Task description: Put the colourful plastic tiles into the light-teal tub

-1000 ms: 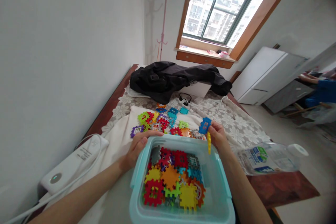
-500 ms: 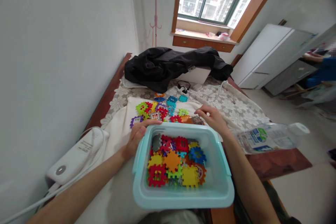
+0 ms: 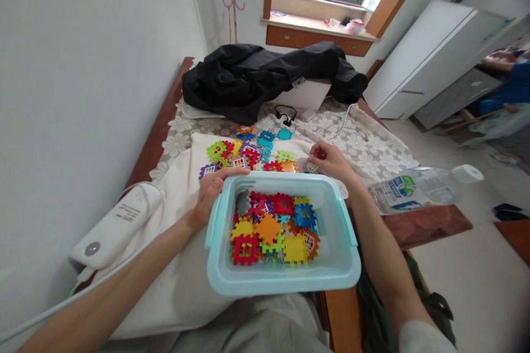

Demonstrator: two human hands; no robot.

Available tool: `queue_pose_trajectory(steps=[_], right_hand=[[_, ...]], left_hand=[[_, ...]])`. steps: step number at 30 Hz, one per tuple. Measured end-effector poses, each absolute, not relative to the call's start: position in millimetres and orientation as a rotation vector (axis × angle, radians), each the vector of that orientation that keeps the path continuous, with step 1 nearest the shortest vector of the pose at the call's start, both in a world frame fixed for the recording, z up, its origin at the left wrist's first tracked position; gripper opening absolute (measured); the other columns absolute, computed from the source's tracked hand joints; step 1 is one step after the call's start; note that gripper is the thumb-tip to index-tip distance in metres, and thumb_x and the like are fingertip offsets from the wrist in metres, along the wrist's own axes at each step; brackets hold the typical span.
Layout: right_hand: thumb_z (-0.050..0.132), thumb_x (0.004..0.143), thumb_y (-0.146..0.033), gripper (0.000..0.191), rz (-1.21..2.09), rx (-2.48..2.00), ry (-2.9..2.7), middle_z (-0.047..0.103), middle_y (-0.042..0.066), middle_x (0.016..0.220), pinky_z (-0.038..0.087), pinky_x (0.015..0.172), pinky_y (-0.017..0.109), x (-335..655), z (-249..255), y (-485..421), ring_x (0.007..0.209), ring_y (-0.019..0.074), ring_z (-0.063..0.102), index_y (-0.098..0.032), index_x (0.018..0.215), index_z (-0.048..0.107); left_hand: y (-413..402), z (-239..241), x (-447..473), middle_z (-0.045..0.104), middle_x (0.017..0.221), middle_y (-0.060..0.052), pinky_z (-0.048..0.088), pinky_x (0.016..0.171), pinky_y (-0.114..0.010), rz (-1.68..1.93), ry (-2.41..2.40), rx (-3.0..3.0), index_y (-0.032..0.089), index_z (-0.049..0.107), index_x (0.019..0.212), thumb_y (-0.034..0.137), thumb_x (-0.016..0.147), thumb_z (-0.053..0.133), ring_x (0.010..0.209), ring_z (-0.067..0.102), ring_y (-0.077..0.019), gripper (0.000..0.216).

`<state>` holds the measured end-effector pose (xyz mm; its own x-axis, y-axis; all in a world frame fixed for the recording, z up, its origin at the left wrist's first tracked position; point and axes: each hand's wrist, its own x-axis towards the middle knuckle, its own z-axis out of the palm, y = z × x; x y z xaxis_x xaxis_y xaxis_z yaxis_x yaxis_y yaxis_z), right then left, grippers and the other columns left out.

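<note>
A pale blue plastic bin point(image 3: 337, 281) sits in front of me, tilted toward me. Several toothed plastic building pieces lie inside, among them an orange piece point(image 3: 268, 229), a yellow piece point(image 3: 296, 249) and a red piece point(image 3: 244, 250). My left hand point(image 3: 209, 194) grips the bin's far left corner, fingers along the rim. Beyond the far right rim, my right hand point(image 3: 331, 159) has its fingers curled together; what they hold, if anything, I cannot make out. A window-patterned piece point(image 3: 312, 167) is just below those fingertips. More pieces, such as a green one point(image 3: 216, 150), lie behind the bin.
A white power strip point(image 3: 116, 226) with a cable lies at left. A clear bottle point(image 3: 418, 190) lies on its side at right. Farther back are black headphones point(image 3: 285, 115) and a black jacket point(image 3: 248, 77) over a white box point(image 3: 306, 94). Another person's blue sleeve point(image 3: 507, 88) shows far right.
The view has tilted down, so everything appears higher. My right hand's fingers have curled in more near the pieces. My left hand stays on the bin.
</note>
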<state>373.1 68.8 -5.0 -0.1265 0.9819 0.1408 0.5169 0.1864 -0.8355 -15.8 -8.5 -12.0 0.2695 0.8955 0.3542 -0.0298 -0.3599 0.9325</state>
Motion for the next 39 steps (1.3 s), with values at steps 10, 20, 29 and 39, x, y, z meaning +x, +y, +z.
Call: queue_pose_trajectory(steps=[10, 20, 29, 39], right_hand=[[0.090, 0.074, -0.053, 0.053, 1.049, -0.992, -1.185, 0.054, -0.002, 0.082, 0.050, 0.061, 0.029, 344.5, 28.9, 46.4, 0.067, 0.0141, 0.052, -0.027, 0.079, 0.044], [0.072, 0.098, -0.062, 0.038, 0.898, -1.123, -1.632, 0.078, 0.006, 0.095, 0.059, 0.089, 0.042, 338.5, -5.7, 55.6, 0.088, 0.0226, 0.071, -0.025, 0.098, 0.074], [0.072, 0.100, -0.048, 0.027, 0.609, -1.102, -2.230, 0.078, 0.014, 0.118, 0.055, 0.108, 0.051, 339.3, -39.5, 78.0, 0.113, 0.0305, 0.073, -0.024, 0.102, 0.083], [0.088, 0.078, -0.064, 0.044, 1.013, -1.177, -1.389, 0.063, -0.001, 0.075, 0.046, 0.062, 0.029, 341.6, -10.3, 65.8, 0.067, 0.0151, 0.055, -0.025, 0.084, 0.069]], left_hand=[[-9.2, -6.9, -12.6, 0.084, 0.109, -0.015, 0.057, 0.090, -0.049, 1.251, 0.817, 1.596, 0.018, 0.086, 0.121, 0.064, 0.107, 0.047, 0.095, 0.075, -0.0329, 0.062], [-8.1, -14.8, -17.7, 0.083, 0.100, -0.013, 0.057, 0.083, -0.045, 1.238, 0.848, 1.595, 0.018, 0.086, 0.120, 0.064, 0.107, 0.047, 0.084, 0.069, -0.0290, 0.062], [-6.9, -16.4, -19.0, 0.083, 0.109, -0.012, 0.055, 0.084, -0.045, 1.235, 0.847, 1.625, 0.021, 0.086, 0.119, 0.062, 0.108, 0.045, 0.092, 0.073, -0.0303, 0.059], [-6.3, -11.7, -13.2, 0.085, 0.107, -0.014, 0.059, 0.088, -0.049, 1.304, 0.818, 1.639, 0.020, 0.088, 0.120, 0.063, 0.107, 0.044, 0.095, 0.075, -0.0327, 0.062]])
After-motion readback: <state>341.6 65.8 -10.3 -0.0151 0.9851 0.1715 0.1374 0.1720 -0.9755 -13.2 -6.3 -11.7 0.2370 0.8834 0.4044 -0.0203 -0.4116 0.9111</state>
